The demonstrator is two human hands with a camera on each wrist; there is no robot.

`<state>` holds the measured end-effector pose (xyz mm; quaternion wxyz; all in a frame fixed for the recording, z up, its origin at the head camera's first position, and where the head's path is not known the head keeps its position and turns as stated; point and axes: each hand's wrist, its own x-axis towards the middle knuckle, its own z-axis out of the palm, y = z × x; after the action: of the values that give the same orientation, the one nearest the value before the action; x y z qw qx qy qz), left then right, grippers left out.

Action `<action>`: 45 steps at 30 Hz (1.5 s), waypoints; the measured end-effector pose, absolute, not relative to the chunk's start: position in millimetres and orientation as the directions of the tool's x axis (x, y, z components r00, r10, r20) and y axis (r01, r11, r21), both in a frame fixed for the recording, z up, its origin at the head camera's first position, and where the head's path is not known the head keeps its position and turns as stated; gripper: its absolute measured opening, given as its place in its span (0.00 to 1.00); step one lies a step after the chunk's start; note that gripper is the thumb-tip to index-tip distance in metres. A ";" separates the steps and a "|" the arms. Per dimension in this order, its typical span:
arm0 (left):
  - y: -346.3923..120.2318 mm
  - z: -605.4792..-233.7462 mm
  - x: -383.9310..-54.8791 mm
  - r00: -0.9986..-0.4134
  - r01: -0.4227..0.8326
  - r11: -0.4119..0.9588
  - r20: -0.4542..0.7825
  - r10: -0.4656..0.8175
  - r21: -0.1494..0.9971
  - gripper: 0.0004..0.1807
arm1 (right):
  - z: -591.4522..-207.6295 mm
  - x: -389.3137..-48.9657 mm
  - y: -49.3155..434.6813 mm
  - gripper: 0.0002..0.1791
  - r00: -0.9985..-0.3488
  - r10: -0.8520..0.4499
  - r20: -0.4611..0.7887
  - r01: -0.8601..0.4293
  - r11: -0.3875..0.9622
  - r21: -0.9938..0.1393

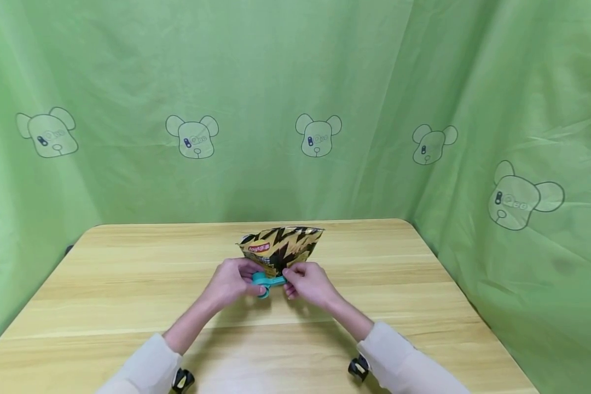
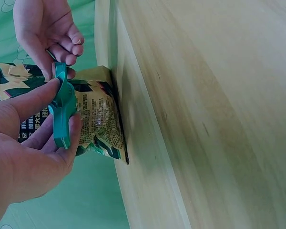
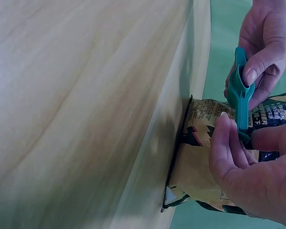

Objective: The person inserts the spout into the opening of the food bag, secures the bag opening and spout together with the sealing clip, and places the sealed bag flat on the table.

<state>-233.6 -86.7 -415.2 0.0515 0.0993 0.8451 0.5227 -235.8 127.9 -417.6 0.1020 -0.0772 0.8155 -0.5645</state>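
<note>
A gold-and-black chip bag (image 1: pixel 280 245) stands tilted on the wooden table, its wide end away from me and its narrowed end toward me. Across that narrowed end lies a teal bag clip (image 1: pixel 273 281), with a rounded, ring-like part on its left. My left hand (image 1: pixel 232 283) grips the clip's left part between thumb and fingers. At the opposite end, my right hand (image 1: pixel 309 283) pinches the clip's tip beside the bag's edge. The right wrist view shows the clip (image 3: pixel 241 100) between both hands; the right fingertips partly hide its end.
The wooden table (image 1: pixel 128 295) has a raised lip or seam visible in the wrist views. Green curtains (image 1: pixel 256 180) with printed bear heads hang behind and beside it. Black wrist devices (image 1: pixel 358 368) sit below both light sleeves.
</note>
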 end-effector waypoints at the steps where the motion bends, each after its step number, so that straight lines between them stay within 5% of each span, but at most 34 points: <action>1: -86.7 -414.8 -233.6 -0.975 0.114 0.432 0.018 0.220 0.894 0.24 | -417.5 -235.6 127.8 0.12 -0.968 -0.240 -0.077 -0.012 0.350 -0.937; 25: -91.1 -411.7 -234.3 -0.966 0.133 0.463 0.011 0.258 0.876 0.24 | -418.5 -235.3 125.0 0.09 -0.975 -0.221 -0.029 -0.051 0.346 -0.937; 35: -96.9 -412.2 -234.4 -0.962 0.021 0.490 -0.115 0.246 0.871 0.18 | -415.6 -234.0 123.8 0.08 -0.972 -0.233 -0.030 -0.052 0.336 -0.940; 45: -100.3 -414.5 -238.0 -0.943 -0.071 0.338 -0.173 0.284 0.938 0.21 | -413.0 -233.2 123.4 0.08 -0.972 -0.234 -0.025 -0.054 0.326 -0.944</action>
<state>-238.0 -100.3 -414.5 0.1553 0.0665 0.8032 0.5713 -233.2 123.4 -413.0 0.0785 -0.0890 0.8106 -0.5735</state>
